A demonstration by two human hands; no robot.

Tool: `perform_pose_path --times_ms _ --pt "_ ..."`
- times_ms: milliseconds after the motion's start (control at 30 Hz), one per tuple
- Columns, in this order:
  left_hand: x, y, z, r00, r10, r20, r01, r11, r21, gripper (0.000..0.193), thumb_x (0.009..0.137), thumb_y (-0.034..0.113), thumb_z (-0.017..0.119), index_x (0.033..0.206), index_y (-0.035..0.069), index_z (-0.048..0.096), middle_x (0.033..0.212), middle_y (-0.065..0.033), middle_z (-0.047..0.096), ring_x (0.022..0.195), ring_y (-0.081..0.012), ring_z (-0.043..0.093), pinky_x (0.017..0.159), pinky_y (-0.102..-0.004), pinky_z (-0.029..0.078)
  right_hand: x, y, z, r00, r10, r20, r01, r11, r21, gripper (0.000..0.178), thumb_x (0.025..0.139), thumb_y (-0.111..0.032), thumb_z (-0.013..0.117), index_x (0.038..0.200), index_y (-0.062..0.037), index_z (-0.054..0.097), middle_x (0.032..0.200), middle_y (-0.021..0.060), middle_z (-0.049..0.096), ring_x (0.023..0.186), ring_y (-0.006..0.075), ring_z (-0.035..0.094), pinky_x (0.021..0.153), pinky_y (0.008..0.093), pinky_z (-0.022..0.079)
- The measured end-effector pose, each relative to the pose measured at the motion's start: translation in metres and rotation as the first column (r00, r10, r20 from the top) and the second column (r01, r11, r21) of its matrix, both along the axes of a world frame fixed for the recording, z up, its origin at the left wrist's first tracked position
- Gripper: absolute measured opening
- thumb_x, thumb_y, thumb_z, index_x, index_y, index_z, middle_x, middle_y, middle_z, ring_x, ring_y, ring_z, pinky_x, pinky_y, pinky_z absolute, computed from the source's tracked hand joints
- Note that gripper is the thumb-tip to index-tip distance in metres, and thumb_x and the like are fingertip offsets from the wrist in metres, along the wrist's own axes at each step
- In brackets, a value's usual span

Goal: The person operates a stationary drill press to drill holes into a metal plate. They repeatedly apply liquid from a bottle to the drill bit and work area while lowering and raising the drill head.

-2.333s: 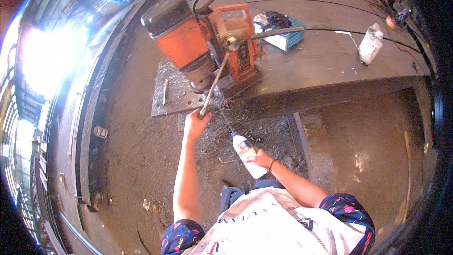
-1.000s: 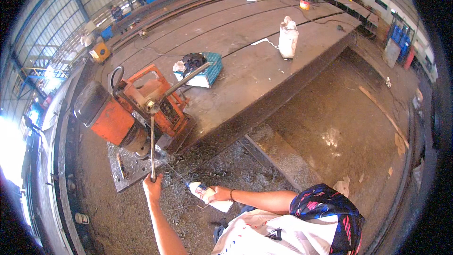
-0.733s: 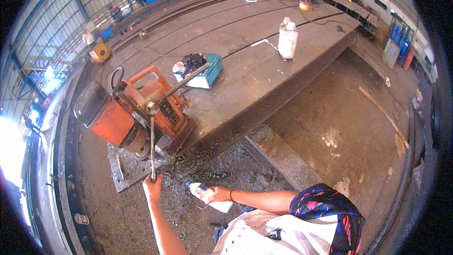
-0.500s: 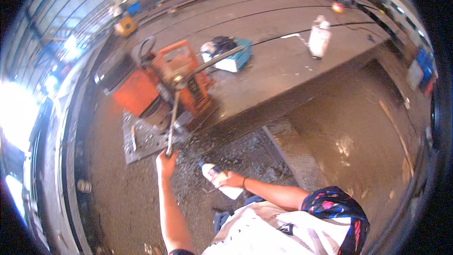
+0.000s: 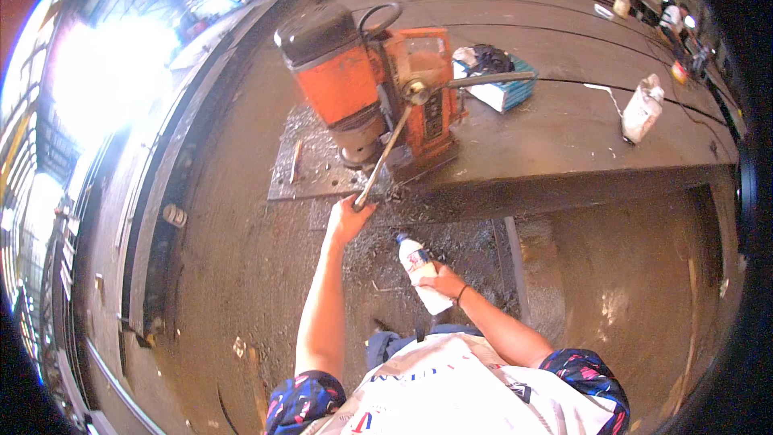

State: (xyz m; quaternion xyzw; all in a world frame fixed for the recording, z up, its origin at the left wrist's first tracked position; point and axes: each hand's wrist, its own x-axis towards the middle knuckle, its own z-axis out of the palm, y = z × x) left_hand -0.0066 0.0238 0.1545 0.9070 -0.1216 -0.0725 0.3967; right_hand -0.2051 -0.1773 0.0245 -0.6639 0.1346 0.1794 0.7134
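My left hand [image 5: 348, 221] is closed around the lower end of a metal feed lever [image 5: 386, 153]. This lever runs up to the hub of an orange and black magnetic drill [image 5: 336, 80], which stands at the edge of a steel work table [image 5: 564, 141]. Beneath the drill's round lower part lies a metal plate [image 5: 314, 181] with holes and shavings on it. In my right hand [image 5: 443, 280] is a plastic bottle [image 5: 413, 258] with a dark blue cap and pale contents, tilted with its cap toward the drill. A second lever [image 5: 491, 78] points right from the hub.
A blue and white box [image 5: 507, 95] with dark cloth on top sits right of the drill. Farther right stands a whitish jug [image 5: 642, 109]. Metal shavings [image 5: 374, 258] litter the ground below the table edge. A person [image 5: 672, 20] is at the far right.
The view has swung left and come nearer the drill, so it now appears higher and more central. My left hand still grips the lever and my right hand still holds the bottle.
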Motion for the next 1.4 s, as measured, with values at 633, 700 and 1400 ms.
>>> perform_pose_path --times_ms 633,700,1400 --pt "-0.008 -0.007 0.013 1.0 0.0 0.029 0.0 1.0 0.002 0.038 0.079 0.035 0.071 0.079 -0.002 0.06 0.055 -0.007 0.05 0.054 -0.0139 0.045 0.053 -0.0379 0.04 0.006 0.001 -0.001 0.998 -0.025 -0.065 0.035 0.988 0.152 0.036 0.076 -0.008 0.071 0.11 -0.0017 0.059 0.088 0.0105 0.068 0.068 0.0223 0.068 0.061 0.0366 0.056" --pt "-0.009 -0.008 0.014 0.999 0.003 0.039 -0.003 1.0 -0.005 0.038 0.078 0.035 0.071 0.08 -0.002 0.061 0.055 -0.0073 0.05 0.054 -0.0142 0.044 0.053 -0.0381 0.04 0.006 0.002 0.003 0.999 -0.034 -0.023 0.036 0.995 0.096 0.036 0.076 -0.008 0.071 0.11 -0.0018 0.059 0.089 0.0105 0.068 0.069 0.0223 0.068 0.061 0.0368 0.056" --pt "-0.002 -0.004 0.002 0.999 -0.016 0.027 0.016 1.0 0.01 0.039 0.078 0.037 0.071 0.086 0.0 0.065 0.057 -0.0088 0.058 0.053 -0.017 0.055 0.056 -0.0377 0.045 0.015 -0.001 0.018 1.0 0.008 -0.006 -0.008 0.997 0.08 0.039 0.077 -0.013 0.073 0.112 -0.0027 0.059 0.089 0.0086 0.068 0.07 0.0192 0.067 0.063 0.0341 0.055"
